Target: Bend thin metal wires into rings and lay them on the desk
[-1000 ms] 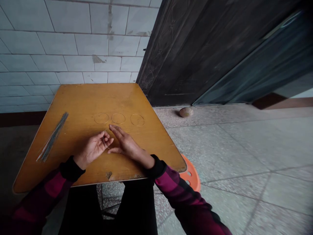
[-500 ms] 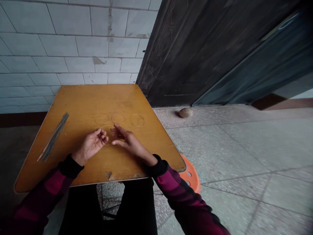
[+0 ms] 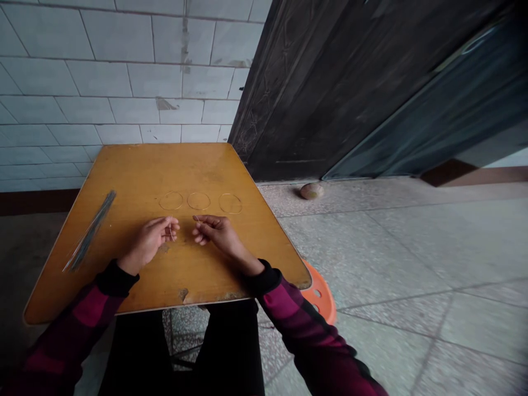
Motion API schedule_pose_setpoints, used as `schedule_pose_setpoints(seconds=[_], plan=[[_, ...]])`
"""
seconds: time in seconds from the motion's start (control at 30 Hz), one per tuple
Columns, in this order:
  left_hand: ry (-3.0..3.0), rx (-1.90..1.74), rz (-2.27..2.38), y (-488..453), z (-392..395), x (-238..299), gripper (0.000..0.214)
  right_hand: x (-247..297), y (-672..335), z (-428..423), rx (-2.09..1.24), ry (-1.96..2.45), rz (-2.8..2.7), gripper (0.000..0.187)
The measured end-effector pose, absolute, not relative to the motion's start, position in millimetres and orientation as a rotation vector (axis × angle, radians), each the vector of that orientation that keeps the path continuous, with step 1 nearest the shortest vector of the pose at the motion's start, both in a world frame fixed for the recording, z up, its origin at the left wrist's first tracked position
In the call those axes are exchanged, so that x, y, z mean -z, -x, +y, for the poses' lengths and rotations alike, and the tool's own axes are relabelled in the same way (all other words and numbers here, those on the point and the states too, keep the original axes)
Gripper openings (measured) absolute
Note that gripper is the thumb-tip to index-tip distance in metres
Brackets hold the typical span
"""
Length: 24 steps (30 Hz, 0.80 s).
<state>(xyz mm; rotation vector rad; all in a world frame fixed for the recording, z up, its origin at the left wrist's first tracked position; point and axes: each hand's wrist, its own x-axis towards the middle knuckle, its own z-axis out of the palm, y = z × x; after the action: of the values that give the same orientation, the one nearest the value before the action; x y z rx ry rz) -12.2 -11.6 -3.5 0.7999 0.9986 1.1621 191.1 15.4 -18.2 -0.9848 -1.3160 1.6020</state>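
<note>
My left hand (image 3: 148,241) and my right hand (image 3: 216,234) rest close together near the middle of a yellow-brown wooden tabletop (image 3: 165,165). Each hand pinches thin wire (image 3: 170,231) in its fingertips; whether the pieces join is hidden. Just beyond my fingers lie several thin wire rings in a row, the nearest ring (image 3: 170,201) above my left hand and another ring (image 3: 198,201) above the gap between my hands. A third ring (image 3: 230,203) lies further right. A bundle of straight metal wires (image 3: 88,231) lies at the table's left side.
The table's far edge meets a tiled wall (image 3: 103,77), and a dark carved wooden door (image 3: 313,93) stands beyond its right corner. An orange perforated stool (image 3: 319,294) sits below the right edge, and a small stone (image 3: 311,191) lies on the speckled floor.
The wire loop seen between my hands earlier no longer shows as a round ring. My hands have moved slightly apart and lower, with only short wire lengths visible at the fingertips.
</note>
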Motion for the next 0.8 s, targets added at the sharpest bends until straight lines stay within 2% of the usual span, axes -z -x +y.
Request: schedule_pose_setpoints(seconds=[0.13, 0.3, 0.4, 0.63, 0.8], plan=[[-1.116, -1.25, 1.228, 12.0, -12.4, 8.6, 0.016, 18.0, -189.7, 14.5, -1.585, 1.009, -1.304, 0.044], [-1.267, -1.234, 1.251, 12.8, -12.1, 8.2, 0.006, 18.7, -189.1, 13.2, -1.618, 0.978, -1.312, 0.044], [-1.212, -1.199, 1.172, 13.1, -12.8, 4.0, 0.006, 17.7, -189.5, 12.3, -1.615, 0.962, -1.359, 0.042], [-0.855, -0.994, 0.867, 18.6, -11.9, 4.6, 0.021, 16.9, -191.0, 9.1, -1.514, 0.933, -1.541, 0.04], [-0.902, -0.984, 0.872, 20.2, -11.9, 3.2, 0.016, 19.1, -192.0, 9.5, -1.248, 0.905, -1.803, 0.034]])
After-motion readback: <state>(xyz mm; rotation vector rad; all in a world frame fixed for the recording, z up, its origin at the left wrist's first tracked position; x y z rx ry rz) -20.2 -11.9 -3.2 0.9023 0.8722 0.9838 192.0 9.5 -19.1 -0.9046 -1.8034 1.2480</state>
